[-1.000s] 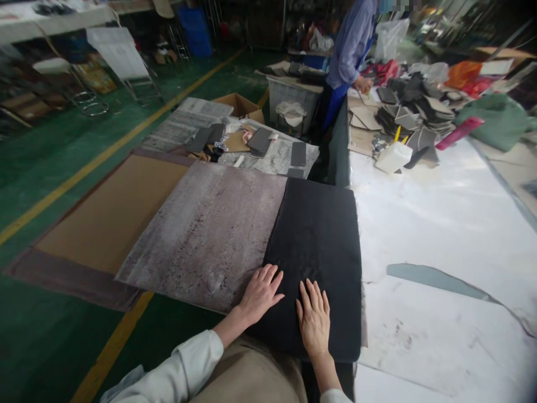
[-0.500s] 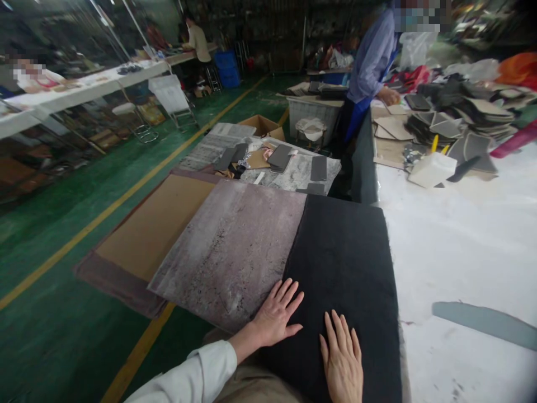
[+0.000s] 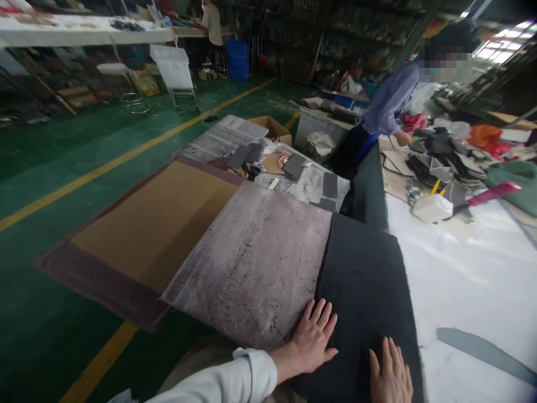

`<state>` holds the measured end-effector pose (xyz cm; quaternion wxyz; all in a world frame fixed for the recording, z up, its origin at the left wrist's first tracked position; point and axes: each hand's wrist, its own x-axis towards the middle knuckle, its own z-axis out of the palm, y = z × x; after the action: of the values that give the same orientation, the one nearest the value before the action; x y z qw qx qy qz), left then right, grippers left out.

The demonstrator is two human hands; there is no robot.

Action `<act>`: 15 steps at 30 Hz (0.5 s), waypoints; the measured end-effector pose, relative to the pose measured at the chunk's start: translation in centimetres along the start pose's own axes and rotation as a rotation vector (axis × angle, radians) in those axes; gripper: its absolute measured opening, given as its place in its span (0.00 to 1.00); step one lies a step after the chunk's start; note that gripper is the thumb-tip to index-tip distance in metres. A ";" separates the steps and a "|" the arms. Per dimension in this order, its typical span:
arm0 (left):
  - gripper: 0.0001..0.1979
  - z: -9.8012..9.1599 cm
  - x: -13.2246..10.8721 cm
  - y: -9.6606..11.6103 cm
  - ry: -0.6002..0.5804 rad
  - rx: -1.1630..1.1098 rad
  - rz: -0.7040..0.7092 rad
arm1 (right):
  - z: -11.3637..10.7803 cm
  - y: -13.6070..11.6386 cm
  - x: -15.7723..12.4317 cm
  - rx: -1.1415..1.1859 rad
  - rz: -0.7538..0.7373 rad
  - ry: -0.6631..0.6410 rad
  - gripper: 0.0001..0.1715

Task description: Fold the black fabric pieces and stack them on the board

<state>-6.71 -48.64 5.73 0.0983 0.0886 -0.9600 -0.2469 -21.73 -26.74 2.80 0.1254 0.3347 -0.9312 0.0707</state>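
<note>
A black sheet of material [image 3: 364, 274] lies flat in front of me, beside a mottled pinkish-grey board [image 3: 255, 257]. My left hand [image 3: 312, 338] rests on the black sheet's left edge with its fingers spread, close to the board. Lower and to the right, my right hand [image 3: 391, 372] lies flat on the same sheet, fingers stretched out and part of it cut off by the frame. Neither hand grips anything. Left of the mottled board is a brown panel [image 3: 159, 218] on a purplish-brown cloth-like layer [image 3: 100, 291].
A white table [image 3: 457, 280] runs along my right, bearing a grey-blue strip [image 3: 486, 352], a white container [image 3: 432, 207] and piled cut pieces. A co-worker [image 3: 388, 103] stands at its far end. Dark rectangular pieces [image 3: 330, 184] lie on a grey surface ahead. Green floor [image 3: 100, 140] stretches left.
The camera view has turned, so the boards and both hands appear shifted within the picture. Both hands remain flat on the black sheet. The co-worker leans further over the table.
</note>
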 end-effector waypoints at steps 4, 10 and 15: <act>0.39 0.3 0.0 -0.2 0.011 -0.014 -0.009 | 1.4 -1.0 0.0 -0.020 0.003 0.009 0.46; 0.40 1.2 0.3 -0.4 -0.017 0.014 0.034 | 1.5 -1.0 -0.4 -0.036 0.025 0.029 0.44; 0.40 1.3 0.6 -0.2 -0.029 0.115 0.039 | -1.4 -3.0 0.5 0.007 0.028 0.030 0.35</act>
<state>-7.54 -48.33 4.58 0.0841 0.0718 -0.9754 -0.1908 -19.86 -29.04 4.46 0.1372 0.3208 -0.9336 0.0808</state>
